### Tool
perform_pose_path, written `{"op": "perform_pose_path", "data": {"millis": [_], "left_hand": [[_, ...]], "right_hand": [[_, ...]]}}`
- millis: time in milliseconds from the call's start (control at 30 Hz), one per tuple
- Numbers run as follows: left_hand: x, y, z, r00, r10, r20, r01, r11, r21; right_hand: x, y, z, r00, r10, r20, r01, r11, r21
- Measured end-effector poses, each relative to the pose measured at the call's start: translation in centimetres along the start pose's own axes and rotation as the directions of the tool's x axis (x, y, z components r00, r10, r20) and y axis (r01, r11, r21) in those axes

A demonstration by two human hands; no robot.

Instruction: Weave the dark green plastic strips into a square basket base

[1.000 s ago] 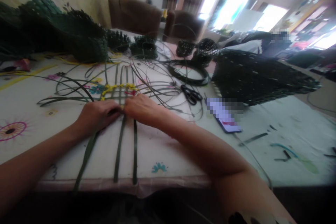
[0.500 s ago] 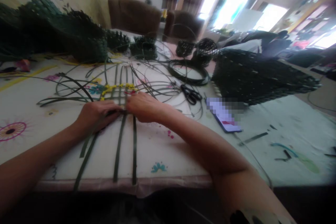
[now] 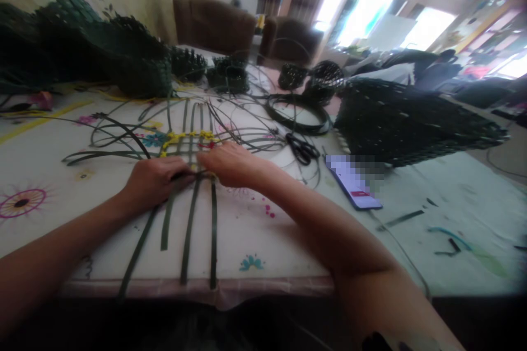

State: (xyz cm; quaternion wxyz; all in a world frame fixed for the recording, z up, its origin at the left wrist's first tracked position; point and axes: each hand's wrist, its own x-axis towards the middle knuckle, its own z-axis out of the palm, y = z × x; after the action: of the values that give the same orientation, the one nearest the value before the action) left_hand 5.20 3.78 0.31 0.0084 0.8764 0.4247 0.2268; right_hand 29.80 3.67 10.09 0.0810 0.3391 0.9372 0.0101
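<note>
The table under its flowered cloth takes up most of what I see. To my right on it lies a big dark woven panel, and along the far left a heap of dark green woven pieces. Between them sit a coil of dark cord, a pair of black scissors and a phone lying flat just beside the panel's near edge.

In front of me lie the flat green strips — several run side by side from the table's near edge up toward a patch where yellow cord crosses them. Thin loose strands loop around that patch.

My left hand rests palm down on the strips, fingers curled narrow and pressed onto them. My right hand meets it from the other side, its fingertips closed down on the strips just below the yellow crossing. The two hands nearly touch there — whether either pinches a strip or only presses it flat, I cannot tell.
</note>
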Motion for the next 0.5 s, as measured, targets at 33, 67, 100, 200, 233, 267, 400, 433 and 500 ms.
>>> {"op": "perform_pose_path", "data": {"millis": [33, 67, 100, 200, 233, 267, 400, 433, 500], "left_hand": [[0.1, 0.1, 0.0, 1.0, -0.011, 0.003, 0.011, 1.0, 0.0], [0.1, 0.1, 0.0, 1.0, -0.019, 0.008, 0.019, 1.0, 0.0], [0.2, 0.2, 0.0, 1.0, -0.026, 0.01, 0.026, 1.0, -0.001], [0.2, 0.2, 0.1, 1.0, -0.029, 0.013, 0.029, 1.0, -0.012], [0.2, 0.1, 0.2, 1.0, -0.026, 0.012, 0.026, 1.0, -0.015], [0.2, 0.1, 0.2, 1.0, -0.024, 0.01, 0.024, 1.0, -0.015], [0.2, 0.0, 0.3, 0.999, -0.031, 0.011, 0.032, 0.999, -0.007], [0.2, -0.1, 0.3, 0.999, -0.041, 0.012, 0.041, 0.999, -0.014], [0.2, 0.0, 0.3, 0.998, -0.065, 0.02, 0.065, 0.997, -0.033]], "right_hand": [[0.0, 0.0, 0.0, 1.0, 0.011, 0.014, -0.012, 1.0, 0.021], [0.0, 0.1, -0.1, 0.999, 0.024, 0.034, -0.025, 0.999, 0.039], [-0.1, 0.0, -0.2, 0.997, 0.042, 0.057, -0.045, 0.998, 0.049], [-0.6, 0.1, -1.0, 0.987, 0.105, 0.12, -0.11, 0.993, 0.031], [-0.9, 0.2, -1.4, 0.983, 0.128, 0.13, -0.131, 0.991, 0.016], [-1.3, 0.4, -1.9, 0.979, 0.149, 0.137, -0.151, 0.989, 0.0], [-3.4, 2.6, -3.9, 0.954, 0.278, 0.116, -0.273, 0.96, -0.059], [-3.9, 3.3, -4.3, 0.943, 0.315, 0.111, -0.31, 0.949, -0.065], [-4.7, 4.6, -4.7, 0.915, 0.391, 0.099, -0.386, 0.92, -0.067]]}}
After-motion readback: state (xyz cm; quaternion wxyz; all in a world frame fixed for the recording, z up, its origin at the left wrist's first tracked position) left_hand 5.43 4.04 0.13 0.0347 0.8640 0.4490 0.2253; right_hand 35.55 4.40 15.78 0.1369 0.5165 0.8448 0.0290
